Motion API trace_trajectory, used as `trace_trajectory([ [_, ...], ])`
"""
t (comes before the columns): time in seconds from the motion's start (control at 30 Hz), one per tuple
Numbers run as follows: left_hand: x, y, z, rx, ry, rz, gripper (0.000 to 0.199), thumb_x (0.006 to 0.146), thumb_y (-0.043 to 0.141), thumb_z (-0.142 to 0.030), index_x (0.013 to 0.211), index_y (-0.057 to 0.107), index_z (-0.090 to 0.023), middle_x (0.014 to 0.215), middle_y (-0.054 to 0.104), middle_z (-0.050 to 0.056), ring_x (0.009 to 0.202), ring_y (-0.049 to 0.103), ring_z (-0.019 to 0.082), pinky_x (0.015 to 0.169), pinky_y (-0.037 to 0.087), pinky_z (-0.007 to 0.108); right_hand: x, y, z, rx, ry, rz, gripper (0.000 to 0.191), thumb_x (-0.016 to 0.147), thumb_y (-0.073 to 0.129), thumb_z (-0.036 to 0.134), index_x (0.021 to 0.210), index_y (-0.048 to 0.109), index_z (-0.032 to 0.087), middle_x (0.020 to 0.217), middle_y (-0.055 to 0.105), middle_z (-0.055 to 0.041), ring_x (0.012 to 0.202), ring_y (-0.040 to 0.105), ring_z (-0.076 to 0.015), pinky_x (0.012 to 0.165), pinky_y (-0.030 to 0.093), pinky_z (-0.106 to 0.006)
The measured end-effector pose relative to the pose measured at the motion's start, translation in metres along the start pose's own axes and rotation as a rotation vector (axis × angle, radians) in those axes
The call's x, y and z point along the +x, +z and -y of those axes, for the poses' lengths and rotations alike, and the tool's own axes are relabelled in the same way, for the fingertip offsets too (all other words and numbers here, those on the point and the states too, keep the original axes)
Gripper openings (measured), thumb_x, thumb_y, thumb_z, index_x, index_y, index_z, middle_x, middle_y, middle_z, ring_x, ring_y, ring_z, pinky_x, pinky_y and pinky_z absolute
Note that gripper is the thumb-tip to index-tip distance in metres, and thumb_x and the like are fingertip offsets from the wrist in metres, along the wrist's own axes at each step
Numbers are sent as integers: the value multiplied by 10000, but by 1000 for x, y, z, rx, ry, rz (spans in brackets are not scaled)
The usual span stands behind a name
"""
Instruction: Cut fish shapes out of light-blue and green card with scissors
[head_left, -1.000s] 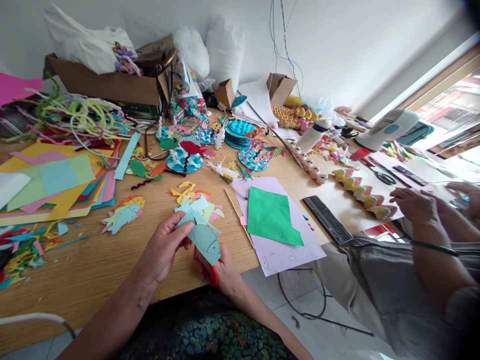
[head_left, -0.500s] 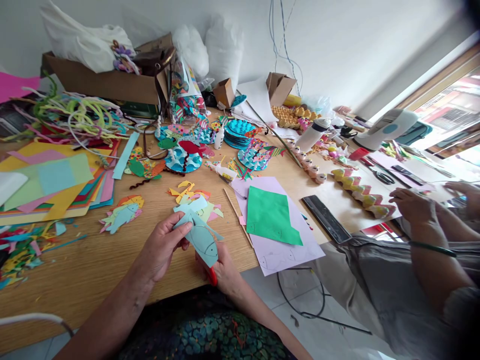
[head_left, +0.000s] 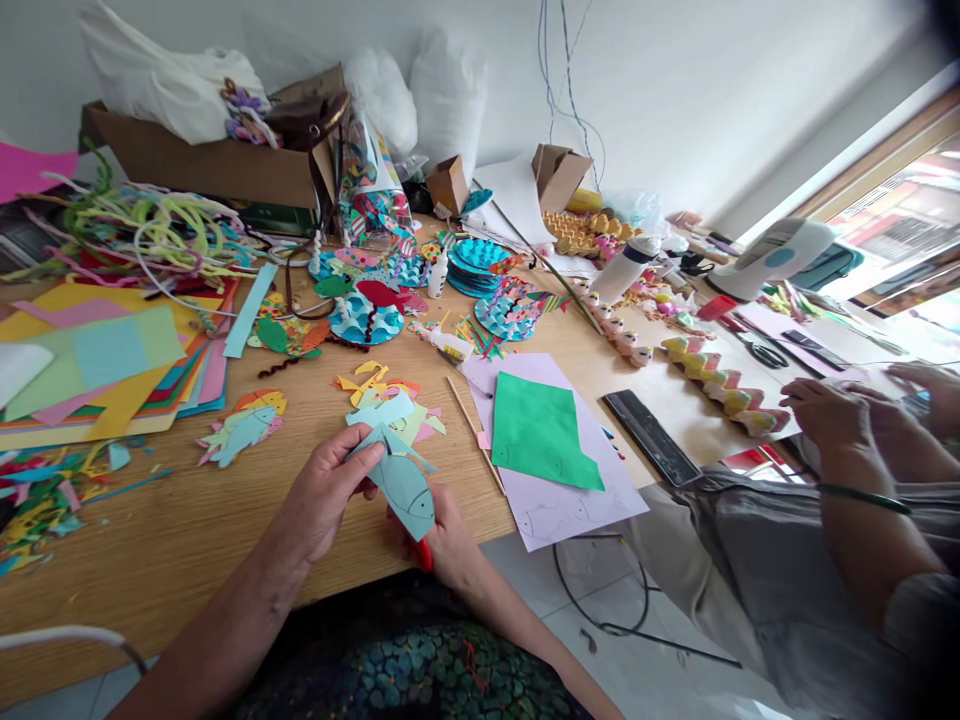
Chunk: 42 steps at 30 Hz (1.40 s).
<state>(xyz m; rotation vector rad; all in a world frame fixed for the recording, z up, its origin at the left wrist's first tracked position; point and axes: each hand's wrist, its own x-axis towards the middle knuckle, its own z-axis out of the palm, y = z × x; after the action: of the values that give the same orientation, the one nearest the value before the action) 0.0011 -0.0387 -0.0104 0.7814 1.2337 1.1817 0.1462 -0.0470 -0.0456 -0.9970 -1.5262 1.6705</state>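
Pinching a flat pale-blue paper piece bearing a drawn fish [head_left: 406,490], left hand [head_left: 335,486] has its long axis slanting right and bodyward to right hand [head_left: 450,538], curled round red-handled scissors [head_left: 424,554] below.

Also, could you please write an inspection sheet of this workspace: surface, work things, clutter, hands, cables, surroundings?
Surface: table, wood-grained, many things spread over it.
Work things: blue paper with a drawn fish; red-handled scissors, blades hidden.
Clutter: scraps at left; green sheet on a purple sheet that overhangs the edge.
Hands: left hand pinches the blue paper; right hand holds the scissors.
Cables: some hang along the wall.
Surroundings: another person's hands at right.
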Motion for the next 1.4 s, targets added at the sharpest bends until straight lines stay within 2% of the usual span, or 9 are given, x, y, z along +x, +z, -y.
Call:
trace_trajectory([
  [0.27,0,1,-1,6,-15,5,224,633,719,-363,670,593,-181,587,516,-52,560,418,101,455,393,192,2,-1,6,-35,-79,3,252,802,484,310,812,689,164,547,476,30,466,409,-96,447,373,-205],
  [0.4,-1,1,-4,4,-28,4,236,616,723,-369,650,588,-179,565,504,-58,545,410,95,447,381,189,3,-1,9,-77,-171,0,302,849,492,382,803,708,176,616,560,-4,625,516,-151,636,464,-258],
  [0.47,-2,1,-6,3,-33,7,237,611,723,-370,646,588,-178,561,502,-59,542,409,94,444,379,189,3,-1,11,-64,-211,15,316,869,492,402,817,716,184,706,620,-24,733,566,-178,750,476,-288],
  [0.57,-2,1,-7,2,-41,11,235,613,722,-367,639,584,-178,559,503,-58,541,411,94,445,380,189,3,-2,12,-31,-225,40,314,884,495,411,856,724,198,791,664,-36,829,600,-199,820,476,-306],
  [0.8,-1,-1,-3,13,-12,14,229,651,705,-370,636,571,-184,551,498,-58,534,415,95,449,381,190,4,-2,12,-5,-240,51,259,884,518,361,885,726,207,889,682,-35,865,617,-194,846,479,-305],
  [1.07,-2,2,-3,17,0,20,215,659,690,-368,627,577,-187,555,508,-53,530,416,95,445,376,190,4,0,12,-62,-189,-2,287,857,504,378,812,709,182,675,608,-16,733,572,-175,775,488,-295],
  [1.23,-4,5,-6,11,-21,9,222,634,703,-371,616,580,-187,558,504,-51,534,420,99,445,374,194,4,0,12,-42,-224,6,262,872,500,357,828,703,197,711,633,-21,780,586,-188,793,482,-307],
  [1.4,-2,6,-6,-4,-16,9,221,637,705,-371,618,580,-190,559,508,-50,529,422,100,448,367,198,3,-1,11,-26,-189,7,267,868,510,391,820,700,211,730,653,-26,761,590,-197,793,490,-318],
])
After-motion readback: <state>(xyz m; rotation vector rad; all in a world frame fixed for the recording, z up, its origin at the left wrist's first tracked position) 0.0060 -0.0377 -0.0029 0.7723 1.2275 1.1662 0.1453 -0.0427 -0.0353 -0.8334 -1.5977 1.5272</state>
